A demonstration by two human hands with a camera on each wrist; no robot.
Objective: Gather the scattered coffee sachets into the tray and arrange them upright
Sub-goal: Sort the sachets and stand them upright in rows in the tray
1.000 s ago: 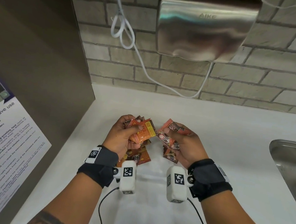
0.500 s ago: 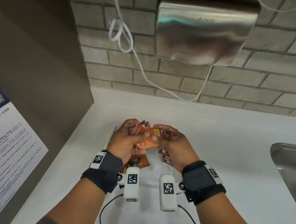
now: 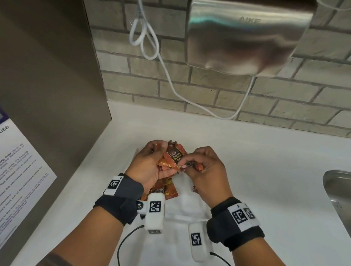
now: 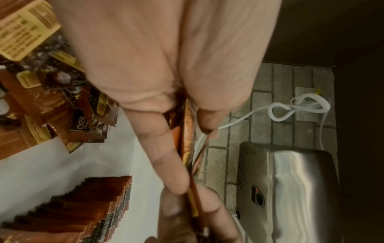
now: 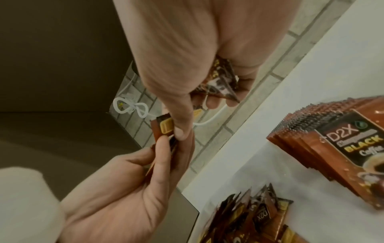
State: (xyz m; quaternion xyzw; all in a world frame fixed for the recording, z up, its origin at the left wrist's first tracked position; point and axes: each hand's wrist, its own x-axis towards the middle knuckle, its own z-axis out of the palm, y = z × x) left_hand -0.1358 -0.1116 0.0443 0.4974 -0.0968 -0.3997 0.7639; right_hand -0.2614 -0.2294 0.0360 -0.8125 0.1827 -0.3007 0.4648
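My left hand (image 3: 157,154) grips a small stack of orange-brown coffee sachets (image 3: 173,157) above the white tray (image 3: 182,206). The front sachet shows its black D2X label. My right hand (image 3: 185,164) pinches the stack's lower right edge with thumb and forefinger, and its curled fingers hold another sachet (image 5: 220,82) in the palm. The left wrist view shows the stack edge-on (image 4: 188,139) between my thumb and fingers. Several loose sachets (image 3: 165,188) lie under my left hand. A neat row of sachets (image 5: 332,148) stands packed together in the tray.
A brown cabinet side (image 3: 47,77) with a microwave notice (image 3: 1,172) closes off the left. A brick wall behind carries a steel hand dryer (image 3: 244,32) and a white cable (image 3: 148,44). A steel sink (image 3: 348,203) is set in the white counter (image 3: 274,163) at the right.
The hands were apart, each holding sachets. The right hand has moved left and now pinches the left hand's stack. The stack's front now shows the black label.
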